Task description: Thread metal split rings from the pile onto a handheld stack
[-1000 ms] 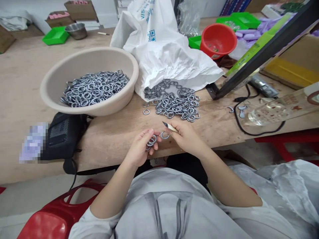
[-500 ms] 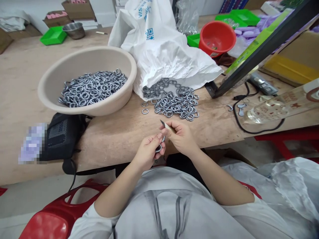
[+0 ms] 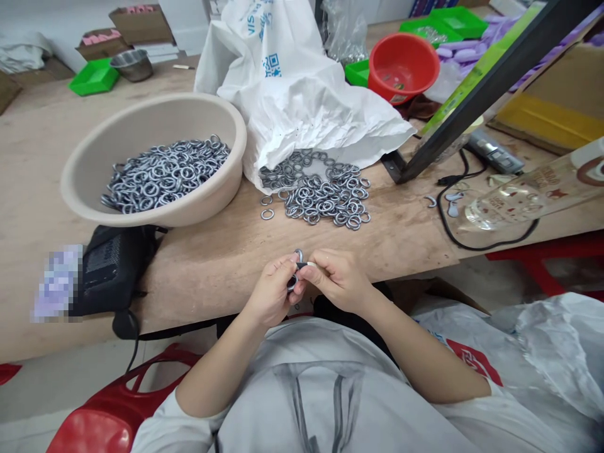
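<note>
My left hand (image 3: 274,288) is closed on grey metal-coloured rings; one ring (image 3: 299,254) sticks up above the fingertips and another ring (image 3: 291,284) shows lower down. Pinched in my right hand (image 3: 343,280) is a small knife (image 3: 302,265) with a dark pointed blade and a pale handle mostly covered by the fingers. Its blade lies against the upper ring, near my left thumb. Beyond my hands, a pile of loose rings (image 3: 328,200) spills from the mouth of a white sack (image 3: 302,107). Many similar rings fill part of a beige basin (image 3: 238,151) at the left.
On the wooden table (image 3: 212,264) stand a red bowl (image 3: 403,66), a green tray (image 3: 94,77) and a metal bowl (image 3: 132,65). A black metal post (image 3: 443,135) rises at the right, beside a clear bottle (image 3: 533,192) and a black cable (image 3: 448,233). A black pouch (image 3: 113,264) lies near the front left.
My right hand has turned and lowered, bringing the blade from pointing up and away to lying across the ring in my left hand. The view has shifted slightly.
</note>
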